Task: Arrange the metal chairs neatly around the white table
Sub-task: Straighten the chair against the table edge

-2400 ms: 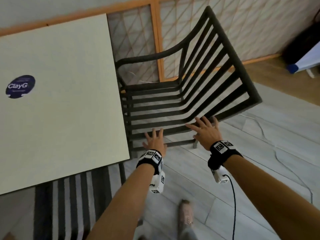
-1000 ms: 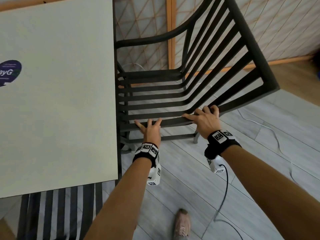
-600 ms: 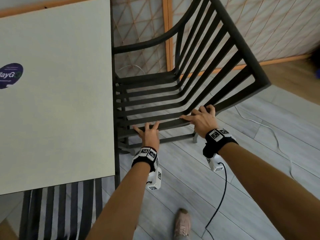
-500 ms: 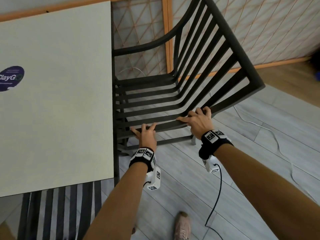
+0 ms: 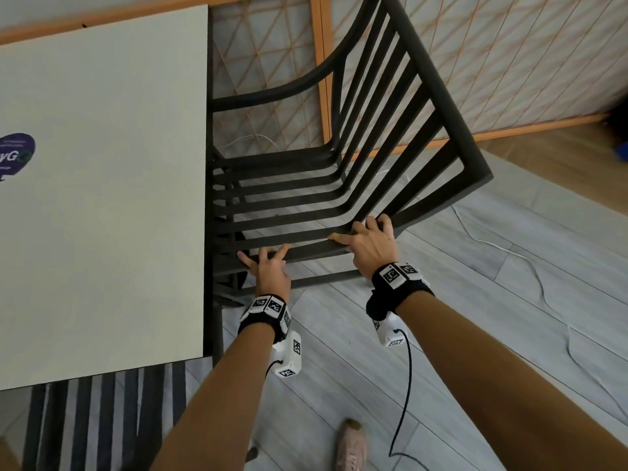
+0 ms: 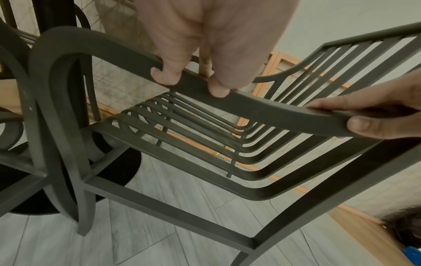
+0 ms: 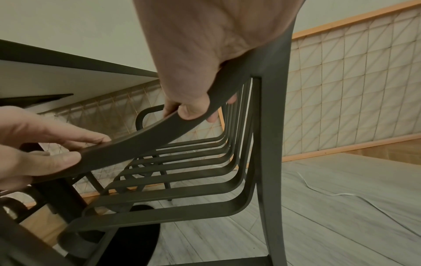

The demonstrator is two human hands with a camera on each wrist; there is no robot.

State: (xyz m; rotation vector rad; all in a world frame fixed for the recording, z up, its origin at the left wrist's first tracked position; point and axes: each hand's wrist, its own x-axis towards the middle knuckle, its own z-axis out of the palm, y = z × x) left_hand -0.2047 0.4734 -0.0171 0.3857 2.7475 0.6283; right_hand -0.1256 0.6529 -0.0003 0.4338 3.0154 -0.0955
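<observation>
A dark metal slatted chair [image 5: 448,107] stands at the right edge of the white table [image 5: 102,198], its seat front at the table's edge. Both my hands hold its near armrest [image 5: 312,249]. My left hand [image 5: 268,263] takes the end by the table, fingers curled over the top [image 6: 193,77] and thumb against the bar's side. My right hand [image 5: 368,237] grips the end where the armrest [image 7: 136,144] meets the backrest, fingers wrapped round the bar [image 7: 193,102]. A second slatted chair [image 5: 102,419] shows under the table's near edge.
A wood-framed lattice screen [image 5: 509,62] stands close behind the chair. A white cable [image 5: 492,243] trails over the grey plank floor on the right. The table's black round base [image 6: 123,167] sits by the chair legs. My shoe [image 5: 350,443] is below.
Earlier my hands hovered open just short of the armrest; now both grip it. Over the last second the grip and the chair have stayed much the same.
</observation>
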